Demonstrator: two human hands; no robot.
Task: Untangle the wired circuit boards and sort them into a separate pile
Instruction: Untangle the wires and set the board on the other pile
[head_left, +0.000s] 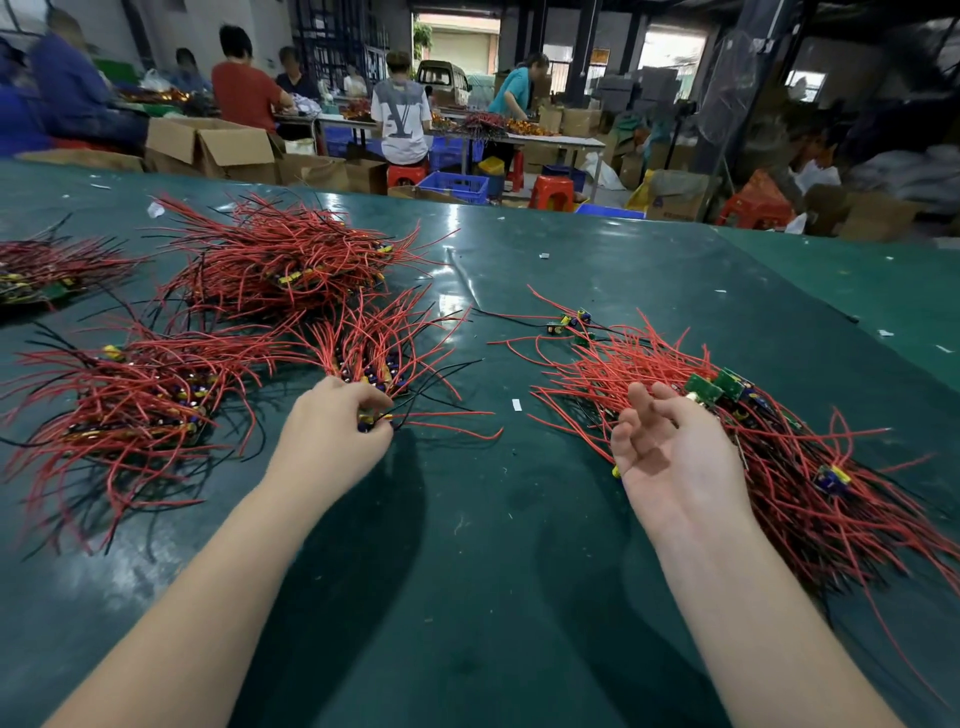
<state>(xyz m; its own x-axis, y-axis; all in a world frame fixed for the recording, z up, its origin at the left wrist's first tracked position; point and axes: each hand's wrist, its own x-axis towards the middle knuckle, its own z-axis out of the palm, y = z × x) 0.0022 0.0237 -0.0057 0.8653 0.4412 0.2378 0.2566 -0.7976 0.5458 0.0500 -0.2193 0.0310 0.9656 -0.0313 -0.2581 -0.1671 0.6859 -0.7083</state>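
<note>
Small green circuit boards with red and black wires lie in heaps on a dark green table (467, 545). My left hand (332, 431) pinches a wired board (376, 418) at the near end of a small fanned bundle (374, 348). My right hand (670, 457) hovers palm-up with relaxed fingers, holding nothing, at the left edge of a tangled heap (769, 457) on the right. Green boards (719, 387) show at the top of that heap. A few loose boards (571, 325) lie farther back.
Sorted heaps sit at the left (130, 410), at the far centre-left (280, 260) and at the far left edge (41, 270). Scraps of white paper (517, 404) dot the table. Beyond the far edge are cardboard boxes, stools, crates and several people at other tables.
</note>
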